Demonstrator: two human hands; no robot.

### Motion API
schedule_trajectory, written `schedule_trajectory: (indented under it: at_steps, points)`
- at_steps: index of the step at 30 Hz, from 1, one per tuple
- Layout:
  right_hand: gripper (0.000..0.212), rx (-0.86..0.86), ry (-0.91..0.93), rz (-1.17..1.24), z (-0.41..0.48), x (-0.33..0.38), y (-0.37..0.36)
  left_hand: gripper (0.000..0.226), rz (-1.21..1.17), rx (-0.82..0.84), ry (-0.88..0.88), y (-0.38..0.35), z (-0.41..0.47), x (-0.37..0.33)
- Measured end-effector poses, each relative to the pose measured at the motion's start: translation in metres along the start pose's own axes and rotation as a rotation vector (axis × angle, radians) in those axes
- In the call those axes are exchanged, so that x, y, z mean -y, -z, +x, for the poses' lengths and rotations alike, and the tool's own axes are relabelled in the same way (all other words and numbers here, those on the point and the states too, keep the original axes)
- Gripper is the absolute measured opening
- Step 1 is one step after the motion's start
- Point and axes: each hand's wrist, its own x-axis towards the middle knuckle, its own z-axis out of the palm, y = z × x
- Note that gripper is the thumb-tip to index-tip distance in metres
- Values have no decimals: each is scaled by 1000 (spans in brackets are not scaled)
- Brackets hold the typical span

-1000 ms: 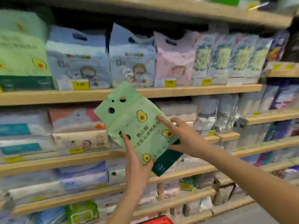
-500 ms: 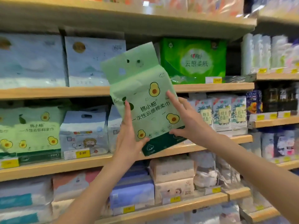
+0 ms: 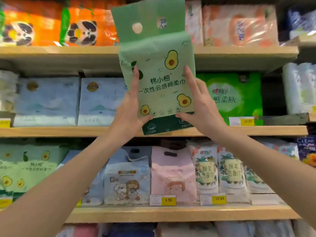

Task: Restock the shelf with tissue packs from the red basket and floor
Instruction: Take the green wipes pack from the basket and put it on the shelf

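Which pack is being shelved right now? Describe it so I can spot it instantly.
Look at the middle wooden shelf, between the pale blue packs and the bright green pack. Held up there by the left hand and right hand is the avocado pack: pale green, dark green base, punched handle flap.

A pale green plastic tissue pack printed with avocados and a dark green bottom band (image 3: 159, 79) is upright in the air before the light wooden shelf (image 3: 68, 131), clasped at both lower sides, its punched flap topmost
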Motion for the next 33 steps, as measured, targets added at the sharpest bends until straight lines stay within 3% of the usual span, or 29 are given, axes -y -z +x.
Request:
schedule_trajectory:
  at_steps: [12, 27, 33]
  points:
    - [111, -177, -11, -29, 47, -3, -22, 114, 120, -37, -93, 5, 57, 18]
    - [105, -131, -57, -147, 72, -36, -56, 113, 153, -4, -116, -25, 88, 75]
    - [106, -42, -56, -107, 82, -71, -74, 124, 132, 63, -78, -52, 99, 104]
